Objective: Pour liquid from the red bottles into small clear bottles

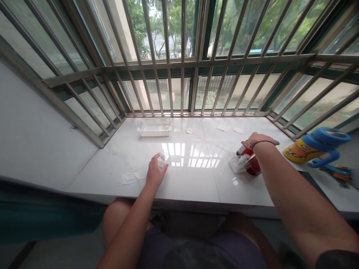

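Hand L (156,172) w/ fingers (165,169) pinching clear container (163,159); R hand (256,139) at red items (253,166), fingers hidden, can't tell grip.

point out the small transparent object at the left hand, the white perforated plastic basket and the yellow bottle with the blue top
Small transparent object (164,159): head view, its middle.
White perforated plastic basket (155,133): head view, front wall.
Yellow bottle with the blue top (301,151): head view, yellow body.

i've a lane mid-frame over the counter (193,183), between left hand (157,168) and right hand (257,138); window bars (182,89) block the top, basket (154,133) upper left, bottle (305,149) right.
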Demonstrator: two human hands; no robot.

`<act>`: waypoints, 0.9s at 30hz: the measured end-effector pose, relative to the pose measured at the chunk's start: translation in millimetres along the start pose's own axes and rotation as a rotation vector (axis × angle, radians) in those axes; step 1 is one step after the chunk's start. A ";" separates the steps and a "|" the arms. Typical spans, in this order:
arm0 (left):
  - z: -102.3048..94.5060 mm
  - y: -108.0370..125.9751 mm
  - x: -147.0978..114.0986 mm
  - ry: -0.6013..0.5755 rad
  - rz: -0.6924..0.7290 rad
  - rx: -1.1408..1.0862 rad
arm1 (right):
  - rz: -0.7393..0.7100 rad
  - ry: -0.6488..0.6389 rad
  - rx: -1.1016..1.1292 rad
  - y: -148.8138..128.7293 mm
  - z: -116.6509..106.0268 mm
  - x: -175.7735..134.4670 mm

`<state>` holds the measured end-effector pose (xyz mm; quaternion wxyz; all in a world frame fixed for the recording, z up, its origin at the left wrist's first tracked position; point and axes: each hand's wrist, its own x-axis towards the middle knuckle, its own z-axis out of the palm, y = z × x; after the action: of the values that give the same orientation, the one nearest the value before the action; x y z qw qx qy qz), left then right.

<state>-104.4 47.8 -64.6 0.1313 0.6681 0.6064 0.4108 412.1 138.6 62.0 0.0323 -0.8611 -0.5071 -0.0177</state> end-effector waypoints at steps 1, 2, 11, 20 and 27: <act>0.0 -2.8 1.7 0.006 0.005 0.002 | 0.025 -0.111 0.006 2.1 1.2 -0.8; -0.3 -5.9 3.6 0.012 0.011 0.005 | 0.045 -0.205 0.005 1.9 1.9 -2.7; -12.3 -30.6 22.0 -0.042 -0.005 0.069 | -0.513 -0.253 0.044 -77.3 0.7 -50.2; -25.8 6.3 6.5 0.202 0.266 0.098 | -0.791 -0.398 0.063 -103.1 -19.7 -90.5; -10.1 51.8 -1.1 -0.094 0.191 -0.144 | -0.457 -0.546 -0.361 -51.8 21.3 -65.2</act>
<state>-75.1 31.6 -23.8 0.1672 0.7302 0.5020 0.4323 335.1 108.3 38.6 -0.2603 -0.6909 -0.6644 0.1163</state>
